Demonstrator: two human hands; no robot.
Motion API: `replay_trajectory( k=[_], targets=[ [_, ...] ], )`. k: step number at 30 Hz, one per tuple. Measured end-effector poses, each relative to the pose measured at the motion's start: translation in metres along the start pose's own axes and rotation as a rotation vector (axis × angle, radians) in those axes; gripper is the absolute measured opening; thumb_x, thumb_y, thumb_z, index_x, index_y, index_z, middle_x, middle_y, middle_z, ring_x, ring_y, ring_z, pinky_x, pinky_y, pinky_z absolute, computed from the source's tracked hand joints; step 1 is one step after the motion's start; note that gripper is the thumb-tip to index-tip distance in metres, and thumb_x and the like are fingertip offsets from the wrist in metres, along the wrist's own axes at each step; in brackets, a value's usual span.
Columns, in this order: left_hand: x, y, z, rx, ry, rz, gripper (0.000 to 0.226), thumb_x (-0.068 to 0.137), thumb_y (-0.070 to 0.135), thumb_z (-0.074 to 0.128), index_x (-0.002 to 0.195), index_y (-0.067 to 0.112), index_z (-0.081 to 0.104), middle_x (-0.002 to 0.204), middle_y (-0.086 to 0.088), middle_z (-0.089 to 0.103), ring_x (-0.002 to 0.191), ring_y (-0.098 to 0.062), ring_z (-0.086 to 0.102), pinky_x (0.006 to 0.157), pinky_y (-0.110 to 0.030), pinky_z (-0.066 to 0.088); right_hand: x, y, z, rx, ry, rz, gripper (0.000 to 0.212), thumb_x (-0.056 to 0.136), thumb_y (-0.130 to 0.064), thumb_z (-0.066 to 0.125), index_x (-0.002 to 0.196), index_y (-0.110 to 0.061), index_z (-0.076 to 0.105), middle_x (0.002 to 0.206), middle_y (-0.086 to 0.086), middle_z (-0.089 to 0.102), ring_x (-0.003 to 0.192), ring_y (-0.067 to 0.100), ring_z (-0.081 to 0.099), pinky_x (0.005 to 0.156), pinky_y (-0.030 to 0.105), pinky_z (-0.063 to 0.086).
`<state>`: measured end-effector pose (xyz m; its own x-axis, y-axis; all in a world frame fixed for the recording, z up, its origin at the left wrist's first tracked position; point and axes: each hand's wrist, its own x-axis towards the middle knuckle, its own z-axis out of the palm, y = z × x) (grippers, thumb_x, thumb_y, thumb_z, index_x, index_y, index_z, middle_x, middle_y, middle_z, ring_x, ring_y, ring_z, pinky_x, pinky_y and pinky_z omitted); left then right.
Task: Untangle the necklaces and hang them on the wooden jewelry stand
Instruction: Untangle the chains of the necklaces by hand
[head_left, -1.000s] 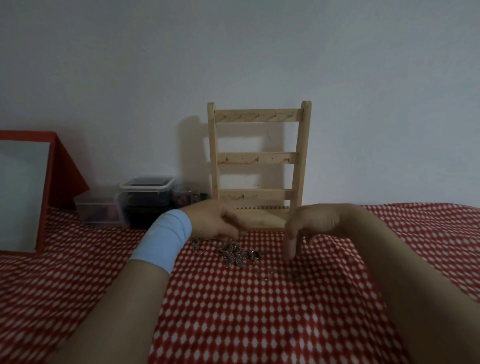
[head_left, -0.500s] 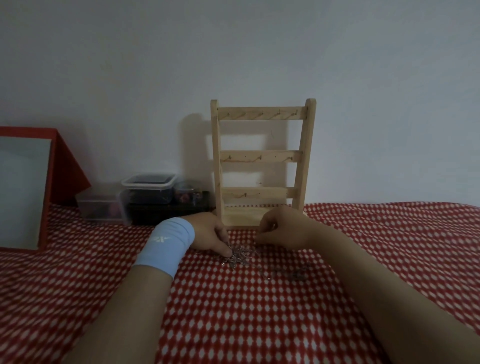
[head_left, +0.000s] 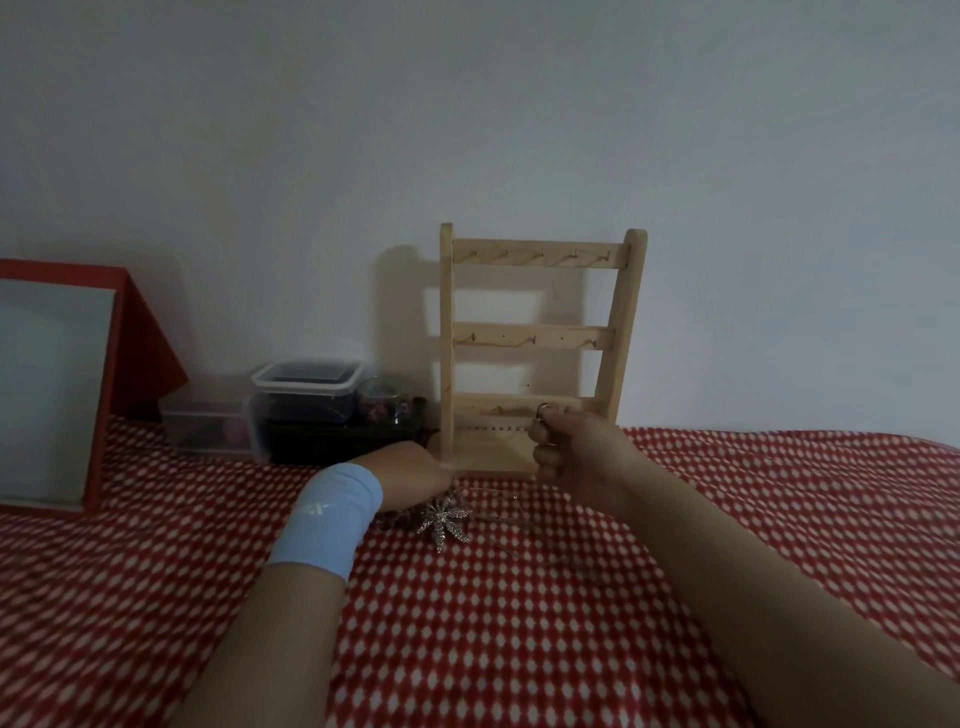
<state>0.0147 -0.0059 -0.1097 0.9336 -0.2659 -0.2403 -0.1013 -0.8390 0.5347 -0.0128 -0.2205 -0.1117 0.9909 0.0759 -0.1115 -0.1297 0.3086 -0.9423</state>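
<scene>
A silvery tangle of necklaces (head_left: 444, 519) with a spiky, leaf-shaped pendant lies on the red checked cloth (head_left: 519, 623) at frame centre, before the wooden jewelry stand (head_left: 540, 338). The right hand (head_left: 576, 457) pinches a small ring (head_left: 543, 410) by the stand's lowest rail. The left hand (head_left: 410, 478) rests beside the tangle; whether it grips anything is unclear. Clear lidded boxes (head_left: 306, 384), centre left, hold dark, indistinct things.

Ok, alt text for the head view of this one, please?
A right hand pinches a small metal loop before the lowest rail of a wooden jewelry stand with bare hooks. The left hand, in a blue wristband, rests by a silvery necklace tangle on red checked cloth.
</scene>
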Motion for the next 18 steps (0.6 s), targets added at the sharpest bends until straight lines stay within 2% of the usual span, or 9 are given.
replay_trajectory(
  k=[2,4,5,6,8,10,13,14,18],
  targets=[
    [0.0,-0.005,-0.003,-0.036,0.014,-0.02,0.044,0.091,0.03,0.052,0.11,-0.008,0.063,0.106,-0.014,0.066,0.097,-0.028,0.063,0.082,-0.034,0.048,0.002,-0.01,0.003,-0.224,0.056,-0.029,0.021,0.107,-0.015,0.042,0.09,-0.012,0.055,0.064,0.0,0.053,0.047,0.01,0.035,0.04,0.023,0.028],
    [-0.001,-0.011,-0.007,-0.046,0.001,0.007,0.034,0.088,0.038,0.057,0.09,0.008,0.072,0.096,-0.013,0.068,0.081,-0.019,0.062,0.068,-0.028,0.043,0.004,-0.018,0.005,-0.611,0.126,-0.099,0.023,0.104,-0.01,0.046,0.093,-0.013,0.066,0.065,-0.002,0.055,0.048,0.009,0.039,0.039,0.022,0.03],
    [-0.001,-0.015,-0.011,-0.029,-0.01,0.023,0.03,0.086,0.042,0.062,0.073,0.016,0.069,0.083,-0.008,0.066,0.074,-0.014,0.058,0.064,-0.025,0.042,0.004,-0.021,0.007,-0.825,0.14,-0.129,0.023,0.102,-0.009,0.049,0.094,-0.012,0.071,0.071,-0.004,0.059,0.052,0.008,0.047,0.043,0.019,0.036],
    [-0.001,-0.019,-0.015,0.003,-0.028,0.027,0.035,0.083,0.047,0.066,0.065,0.017,0.064,0.076,-0.003,0.063,0.071,-0.012,0.057,0.064,-0.023,0.043,0.006,-0.023,0.008,-1.023,0.121,-0.132,0.022,0.101,-0.011,0.052,0.096,-0.012,0.074,0.078,-0.006,0.064,0.06,0.007,0.054,0.051,0.017,0.042],
    [-0.003,-0.027,-0.024,0.081,-0.033,0.017,0.042,0.078,0.056,0.069,0.069,0.015,0.064,0.079,0.0,0.062,0.075,-0.011,0.059,0.07,-0.024,0.047,0.007,-0.025,0.011,-1.294,0.031,-0.055,0.018,0.098,-0.019,0.059,0.098,-0.014,0.077,0.093,-0.005,0.07,0.079,0.007,0.062,0.071,0.02,0.048],
    [-0.003,-0.034,-0.032,0.135,-0.021,-0.023,0.04,0.075,0.059,0.071,0.077,0.02,0.068,0.091,0.002,0.066,0.083,-0.01,0.06,0.08,-0.026,0.049,0.008,-0.024,0.013,-1.449,-0.024,0.014,0.019,0.097,-0.024,0.062,0.101,-0.014,0.078,0.102,-0.003,0.072,0.092,0.011,0.064,0.081,0.024,0.049],
    [-0.01,-0.04,-0.039,0.196,-0.029,-0.108,0.049,0.073,0.052,0.076,0.11,0.02,0.071,0.116,0.004,0.064,0.099,-0.011,0.059,0.091,-0.025,0.048,0.014,-0.021,0.018,-1.638,-0.009,-0.004,0.02,0.096,-0.025,0.063,0.107,-0.013,0.075,0.106,0.001,0.071,0.094,0.013,0.064,0.087,0.028,0.054],
    [-0.009,-0.042,-0.039,0.214,-0.025,-0.126,0.051,0.074,0.048,0.078,0.115,0.019,0.07,0.119,0.003,0.064,0.103,-0.012,0.059,0.093,-0.025,0.048,0.016,-0.021,0.019,-1.711,-0.011,0.004,0.021,0.096,-0.025,0.063,0.108,-0.012,0.074,0.104,0.001,0.07,0.093,0.014,0.064,0.088,0.029,0.055],
    [-0.007,-0.045,-0.036,0.187,-0.01,-0.075,0.03,0.076,0.033,0.08,0.103,0.023,0.076,0.118,0.006,0.067,0.105,-0.011,0.06,0.099,-0.027,0.048,0.019,-0.017,0.025,-1.95,-0.085,0.075,0.013,0.092,-0.017,0.066,0.1,-0.007,0.069,0.088,0.0,0.061,0.086,0.017,0.061,0.08,0.029,0.053]
  ],
)
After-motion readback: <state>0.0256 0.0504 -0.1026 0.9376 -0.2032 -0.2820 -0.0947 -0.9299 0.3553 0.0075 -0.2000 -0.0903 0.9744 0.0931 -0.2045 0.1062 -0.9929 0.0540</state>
